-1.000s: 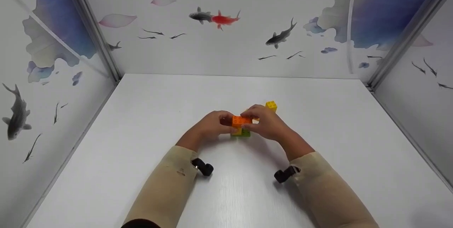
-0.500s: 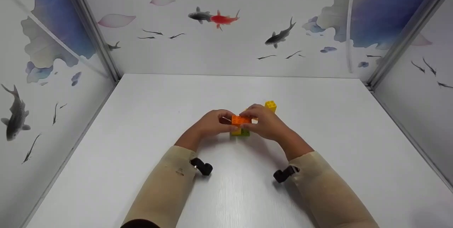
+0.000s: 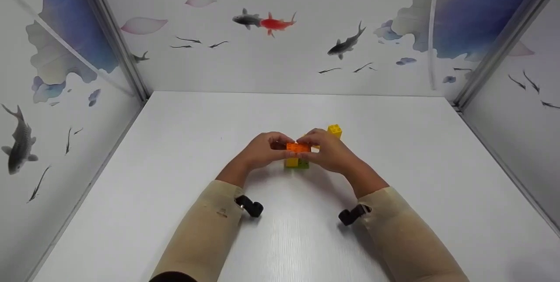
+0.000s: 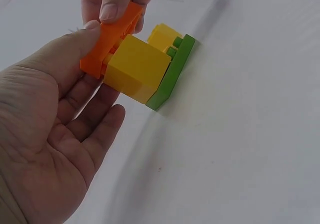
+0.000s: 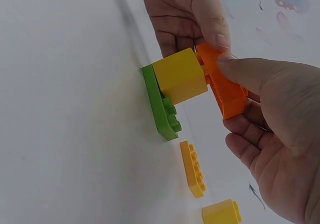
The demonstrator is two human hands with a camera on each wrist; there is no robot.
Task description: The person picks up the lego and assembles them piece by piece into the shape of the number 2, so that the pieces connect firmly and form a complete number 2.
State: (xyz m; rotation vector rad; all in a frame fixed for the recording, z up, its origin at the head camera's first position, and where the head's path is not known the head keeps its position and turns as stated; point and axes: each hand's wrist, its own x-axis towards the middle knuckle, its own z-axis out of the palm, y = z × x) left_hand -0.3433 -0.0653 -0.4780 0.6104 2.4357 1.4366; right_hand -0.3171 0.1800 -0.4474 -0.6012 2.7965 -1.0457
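Observation:
An orange brick (image 3: 298, 147) is pinched by both hands, the left hand (image 3: 261, 151) at its left part and the right hand (image 3: 331, 151) at its right. Under it stands a yellow block (image 4: 137, 66) on a flat green plate (image 4: 175, 73), whose studs show beside the block. The right wrist view shows the orange brick (image 5: 225, 86) slightly tilted against the top studs of the yellow block (image 5: 181, 76), both thumbs on its near side. In the left wrist view another yellow block (image 4: 164, 36) shows behind the green plate.
Beyond the right hand, a yellow block (image 3: 334, 131) stands on the white table (image 3: 197, 115). A thin yellow-orange plate (image 5: 192, 169) lies between it and the green plate. Printed walls border the table at the back and sides.
The left hand has shifted slightly right along the orange brick, its thumb now close to the right thumb. The right hand has hardly moved.

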